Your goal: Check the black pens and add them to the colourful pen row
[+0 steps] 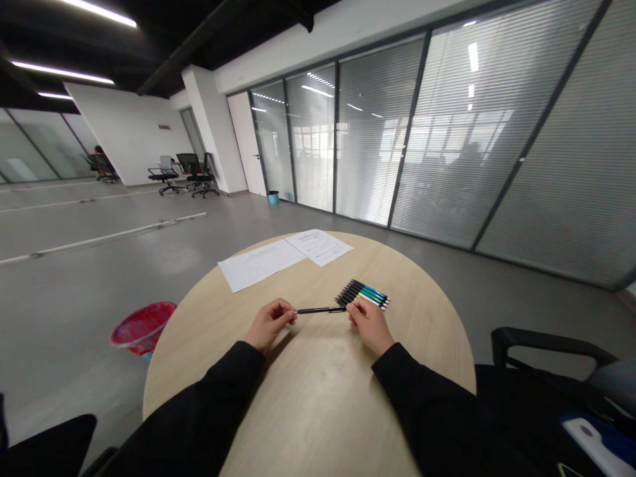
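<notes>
A slim black pen is held level above the round wooden table, stretched between my two hands. My left hand pinches its left end between thumb and fingers. At the other end, my right hand is closed on the pen in the same way. Just beyond my right hand lies a row of several pens side by side, with black, blue, green and white barrels. My right hand hides part of that row's near edge.
Two printed sheets, a left sheet and a right sheet, lie near the table's far edge. A red-lined bin stands on the floor at left. Black chairs flank the table. Glass partitions rise behind.
</notes>
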A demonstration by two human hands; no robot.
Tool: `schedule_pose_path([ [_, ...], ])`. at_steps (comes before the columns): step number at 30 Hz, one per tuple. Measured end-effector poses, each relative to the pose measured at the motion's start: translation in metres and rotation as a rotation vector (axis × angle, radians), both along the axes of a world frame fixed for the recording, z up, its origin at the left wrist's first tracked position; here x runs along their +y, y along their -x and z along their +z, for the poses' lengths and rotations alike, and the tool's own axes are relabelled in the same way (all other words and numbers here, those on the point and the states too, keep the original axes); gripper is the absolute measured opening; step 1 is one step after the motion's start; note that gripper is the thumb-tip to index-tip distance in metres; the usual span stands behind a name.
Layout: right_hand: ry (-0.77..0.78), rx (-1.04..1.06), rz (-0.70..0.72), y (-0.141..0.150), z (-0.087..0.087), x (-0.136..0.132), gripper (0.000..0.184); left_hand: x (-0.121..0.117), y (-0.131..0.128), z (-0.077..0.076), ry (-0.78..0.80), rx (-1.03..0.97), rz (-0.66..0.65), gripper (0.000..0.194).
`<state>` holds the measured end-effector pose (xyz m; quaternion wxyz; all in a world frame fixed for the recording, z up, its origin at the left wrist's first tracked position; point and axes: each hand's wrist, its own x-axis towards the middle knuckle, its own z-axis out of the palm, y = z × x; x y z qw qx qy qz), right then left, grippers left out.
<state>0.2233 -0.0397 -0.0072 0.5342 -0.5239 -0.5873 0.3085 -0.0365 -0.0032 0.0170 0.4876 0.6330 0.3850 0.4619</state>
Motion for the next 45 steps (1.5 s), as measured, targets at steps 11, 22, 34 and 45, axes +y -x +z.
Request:
schedule_pose_path([
  [11, -0.002, -0.024, -0.013, -0.001, 0.000, 0.000, 0.029, 0.000, 0.000, -0.001, 0.003, -0.024, -0.001, 0.024],
  [22, 0.053, 0.059, 0.070, 0.002, -0.006, 0.003, 0.031, 0.000, 0.000, -0.002, -0.002, 0.009, 0.005, 0.026],
  [34, 0.165, 0.250, 0.147, 0.008, -0.015, 0.008, 0.031, -0.006, -0.005, 0.000, -0.056, 0.190, -0.024, 0.024],
  [45, 0.207, 0.308, 0.168, 0.012, -0.007, 0.002, 0.037, -0.015, -0.005, 0.011, -0.261, 0.559, -0.020, 0.023],
])
